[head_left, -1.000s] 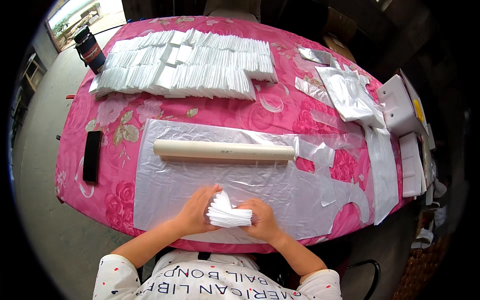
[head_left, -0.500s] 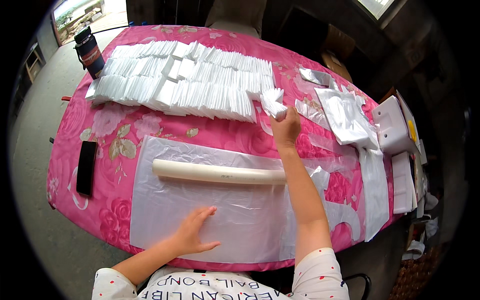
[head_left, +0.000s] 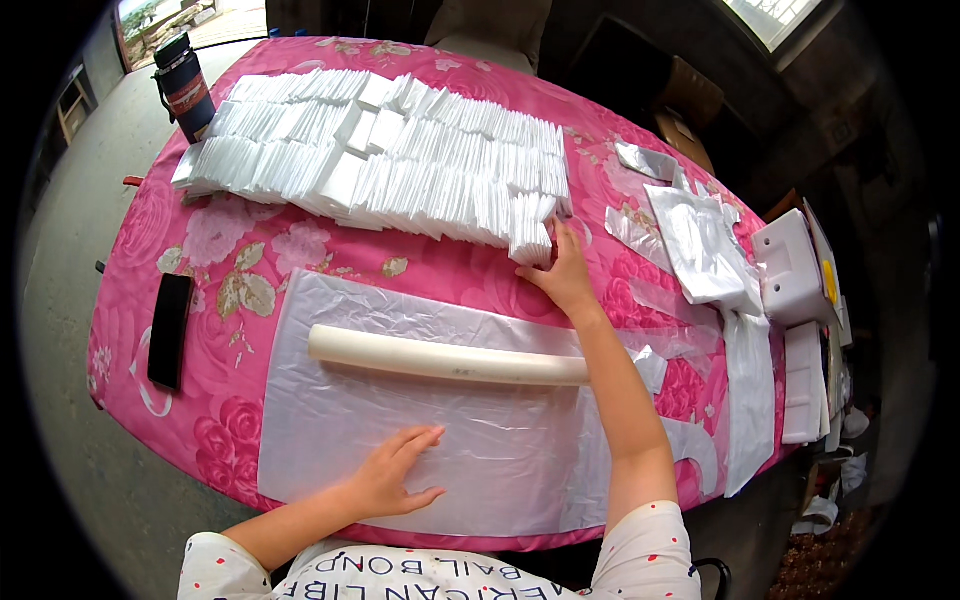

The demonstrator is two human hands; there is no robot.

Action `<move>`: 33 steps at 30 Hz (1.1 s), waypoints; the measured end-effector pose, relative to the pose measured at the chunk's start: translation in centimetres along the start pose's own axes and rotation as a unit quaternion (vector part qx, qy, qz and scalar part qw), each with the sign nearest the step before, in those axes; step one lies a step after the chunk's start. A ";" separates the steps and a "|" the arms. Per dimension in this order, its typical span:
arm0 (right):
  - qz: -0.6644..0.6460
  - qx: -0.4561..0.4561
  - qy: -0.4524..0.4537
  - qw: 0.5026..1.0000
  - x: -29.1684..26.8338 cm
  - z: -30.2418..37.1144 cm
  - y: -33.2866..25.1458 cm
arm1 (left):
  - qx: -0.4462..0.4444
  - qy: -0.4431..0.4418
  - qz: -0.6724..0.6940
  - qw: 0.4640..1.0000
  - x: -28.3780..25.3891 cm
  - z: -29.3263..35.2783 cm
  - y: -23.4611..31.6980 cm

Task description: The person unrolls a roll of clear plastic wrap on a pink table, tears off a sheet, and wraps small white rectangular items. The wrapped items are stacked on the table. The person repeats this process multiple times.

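Note:
My left hand [head_left: 392,476] rests with fingers spread on a flat translucent white plastic sheet or bag [head_left: 490,450]. Across its upper part lies a long cream-coloured tube [head_left: 450,363]. Beyond it, my right hand [head_left: 564,278] has thumb and fingers around a small bundle of white folded packets [head_left: 530,228]. This bundle stands against the right end of the front row of many similar white packets [head_left: 420,190], packed upright in several rows. Whether they are paper or plastic I cannot tell.
A black phone [head_left: 171,333] and a dark bottle [head_left: 184,90] are on the left side of the pink flowered tablecloth [head_left: 230,330]. Loose white plastic bags [head_left: 705,245] lie at the right. White plastic bins [head_left: 790,265] stand by the right edge.
My right hand has brought the bundle of packets slightly left and down, against the end of the front row, and its fingers have opened wider around it. My left hand stays nearly still.

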State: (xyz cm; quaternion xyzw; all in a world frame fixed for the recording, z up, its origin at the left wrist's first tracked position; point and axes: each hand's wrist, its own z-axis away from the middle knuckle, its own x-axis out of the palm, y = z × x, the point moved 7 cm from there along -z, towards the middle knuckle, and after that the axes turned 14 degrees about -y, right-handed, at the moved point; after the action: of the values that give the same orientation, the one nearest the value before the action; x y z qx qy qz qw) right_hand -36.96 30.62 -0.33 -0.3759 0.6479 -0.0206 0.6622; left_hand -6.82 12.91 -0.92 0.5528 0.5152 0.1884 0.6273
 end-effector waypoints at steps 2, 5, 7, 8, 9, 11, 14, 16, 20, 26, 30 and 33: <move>-0.010 -0.003 -0.001 1.000 0.2 -0.7 0.6 | 0.001 0.002 -0.002 1.000 -0.1 0.0 0.0; -0.032 0.002 0.004 0.999 0.4 -1.8 1.5 | 0.001 0.002 -0.001 1.000 -0.1 -0.1 0.1; -0.029 -0.001 0.016 0.999 0.3 -2.1 1.8 | 0.002 -0.002 -0.018 1.000 0.0 -0.1 0.2; -0.026 0.004 0.014 1.000 0.3 -2.2 1.8 | 0.003 -0.005 -0.035 0.999 0.0 -0.1 0.2; -0.023 0.009 0.012 1.000 0.3 -2.2 1.7 | 0.004 -0.007 -0.052 0.999 0.0 -0.1 0.3; -0.006 0.017 0.011 1.000 0.1 -2.1 1.4 | 0.008 -0.008 -0.060 0.998 -0.1 -0.2 0.5; 0.028 0.029 0.010 0.999 -0.1 -1.7 1.2 | 0.007 -0.007 -0.061 0.998 -0.1 -0.3 0.5; 0.043 0.040 0.004 0.998 -0.2 -1.2 1.3 | 0.004 -0.005 -0.059 0.998 0.0 -0.2 0.4; 0.046 0.053 -0.002 0.998 -1.5 0.2 1.0 | 0.008 0.001 -0.059 0.998 0.1 -0.2 0.4; -0.100 -0.130 0.009 0.986 -5.9 5.5 -12.5 | -0.005 0.007 -0.023 1.000 0.2 0.0 0.0; -0.195 -0.352 -0.032 0.915 -8.7 13.8 -26.1 | -0.054 0.008 0.002 0.999 0.3 0.5 -0.4; -0.271 -0.476 0.045 0.835 -12.0 19.9 -33.2 | 0.009 0.043 -0.035 0.998 0.0 -0.6 0.6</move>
State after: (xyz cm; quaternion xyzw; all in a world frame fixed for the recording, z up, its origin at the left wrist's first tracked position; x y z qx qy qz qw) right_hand -6.27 22.37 24.72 -0.8039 0.4789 0.0954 0.3395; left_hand -7.08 13.42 -0.28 0.5313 0.5622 0.1850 0.6062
